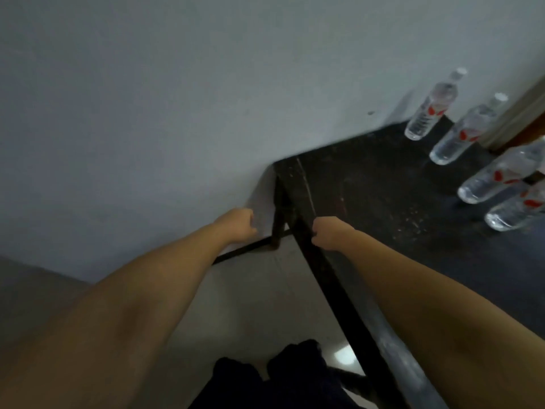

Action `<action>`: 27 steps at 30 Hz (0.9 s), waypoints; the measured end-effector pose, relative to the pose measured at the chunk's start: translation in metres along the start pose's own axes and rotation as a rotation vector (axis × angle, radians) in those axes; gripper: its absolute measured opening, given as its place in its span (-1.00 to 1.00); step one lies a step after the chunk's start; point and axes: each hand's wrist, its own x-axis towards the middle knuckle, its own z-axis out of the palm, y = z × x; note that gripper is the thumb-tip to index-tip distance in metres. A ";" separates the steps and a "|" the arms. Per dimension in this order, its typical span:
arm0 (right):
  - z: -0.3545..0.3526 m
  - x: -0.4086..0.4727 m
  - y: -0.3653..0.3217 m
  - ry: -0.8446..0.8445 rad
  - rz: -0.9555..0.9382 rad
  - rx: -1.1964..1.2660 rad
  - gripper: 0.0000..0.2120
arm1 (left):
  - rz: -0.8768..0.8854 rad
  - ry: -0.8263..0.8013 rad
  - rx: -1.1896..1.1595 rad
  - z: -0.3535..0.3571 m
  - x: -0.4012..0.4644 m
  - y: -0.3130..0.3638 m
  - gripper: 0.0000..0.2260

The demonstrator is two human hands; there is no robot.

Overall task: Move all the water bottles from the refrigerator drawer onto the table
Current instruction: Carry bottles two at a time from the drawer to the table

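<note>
Here, four water bottles point(424, 110) stand upright on the table point(368, 184).

The room is dim, with flat, cool light and no hard shadows. The whole frame is soft and slightly smeared. A small bright patch of glare sits on the pale floor point(343, 357) at lower centre. Wide-angle distortion tilts the clear plastic water bottles point(424, 109) at upper right and stretches both bare forearms toward the lower corners.
</note>
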 end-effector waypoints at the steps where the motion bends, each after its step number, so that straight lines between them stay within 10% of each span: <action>1: 0.005 0.002 -0.017 -0.010 -0.027 -0.017 -0.73 | -0.033 0.004 -0.007 -0.003 -0.009 -0.019 -0.64; 17: 0.091 0.008 -0.282 -0.095 -0.521 -0.568 -0.62 | -0.513 0.169 -0.390 0.033 -0.181 -0.226 -0.62; 27: 0.138 -0.003 -0.370 -0.196 -0.951 -0.907 -0.64 | -0.952 0.358 -0.738 0.088 -0.251 -0.230 -0.64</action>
